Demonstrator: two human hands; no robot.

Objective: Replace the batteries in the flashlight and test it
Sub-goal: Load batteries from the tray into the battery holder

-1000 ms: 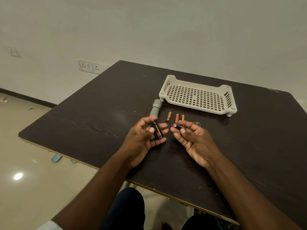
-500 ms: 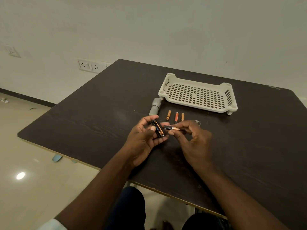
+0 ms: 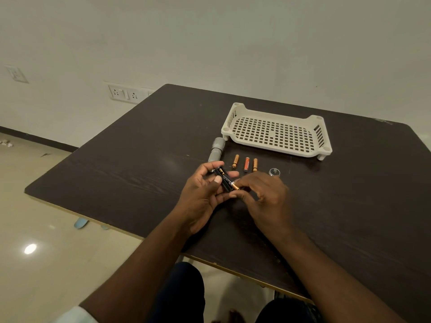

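My left hand (image 3: 203, 192) grips a black battery holder (image 3: 223, 179) above the dark table (image 3: 130, 173). My right hand (image 3: 261, 197) pinches a black-and-copper battery (image 3: 234, 185) and presses it against the holder's near end. The grey flashlight body (image 3: 216, 150) lies on the table just beyond my left fingers, partly hidden by them. Three small orange batteries (image 3: 246, 164) lie side by side past my hands. The flashlight's round cap (image 3: 274, 171) stands to their right.
A cream perforated plastic tray (image 3: 275, 132) sits at the far side of the table. Wall sockets (image 3: 123, 92) are on the wall to the left. The table's near edge runs just above my knees.
My right hand went from lying open with the battery on its fingers to pinching it, then carried it left against the holder. My left hand stayed in place.
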